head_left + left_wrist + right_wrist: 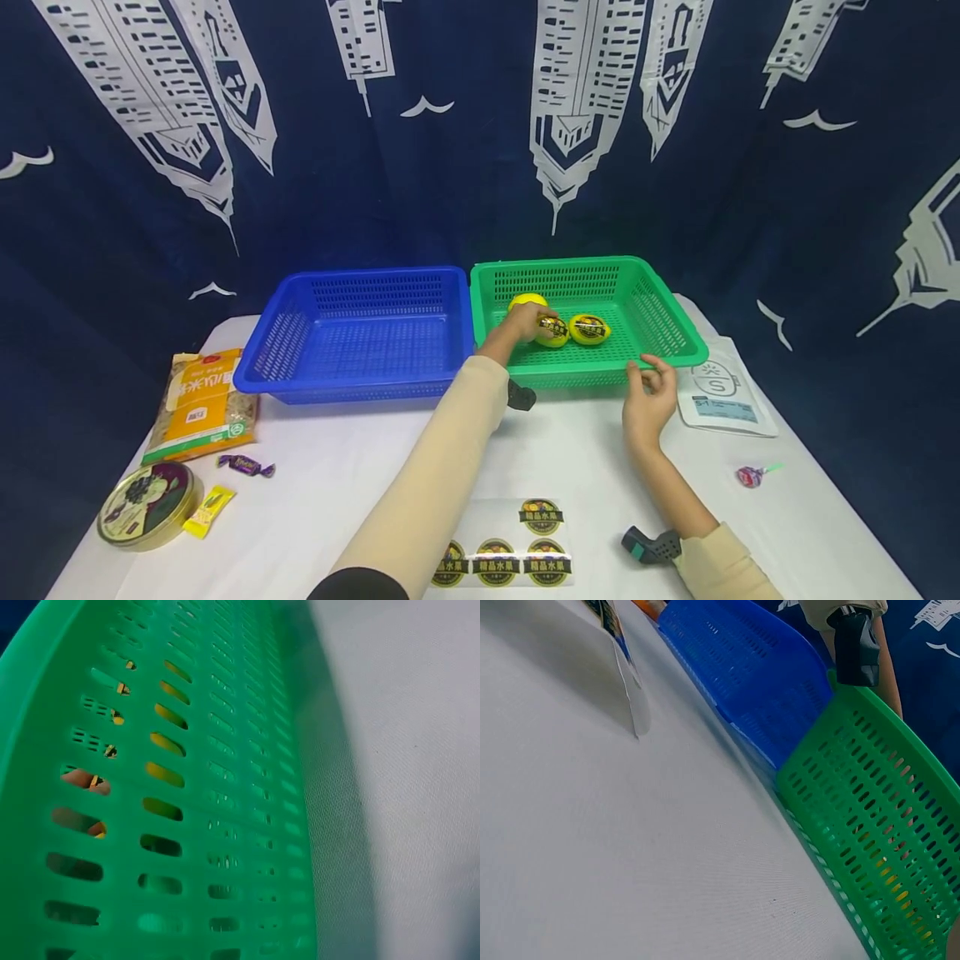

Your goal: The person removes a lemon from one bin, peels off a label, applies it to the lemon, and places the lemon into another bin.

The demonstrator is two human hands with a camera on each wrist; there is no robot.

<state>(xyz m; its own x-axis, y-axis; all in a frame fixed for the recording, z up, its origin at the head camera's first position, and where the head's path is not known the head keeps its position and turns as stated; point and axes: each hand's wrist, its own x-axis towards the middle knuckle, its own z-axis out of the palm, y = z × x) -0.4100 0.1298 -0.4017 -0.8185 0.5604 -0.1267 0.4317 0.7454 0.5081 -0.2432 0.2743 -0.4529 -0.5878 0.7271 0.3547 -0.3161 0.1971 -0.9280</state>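
My left hand (527,323) reaches into the green basket (570,379) and holds a yellow lemon (557,340) with a black-and-gold sticker. Beside it lies another stickered lemon (591,330), and a third lemon (528,300) shows partly behind my hand. At the basket's front right rim is my right hand (649,410), its fingers loosely bent; whether it touches the rim is hard to tell. In the left wrist view, bits of lemon (171,715) and fingers show through the basket wall (187,795). The right wrist view shows the basket (847,772) from outside.
A blue basket (360,387) stands left of the green one. On the white table lie a sticker sheet (487,525), an orange food bag (201,407), a round tin (147,506), wrapped candies (246,465), a white pouch (723,392) and a lollipop (750,476).
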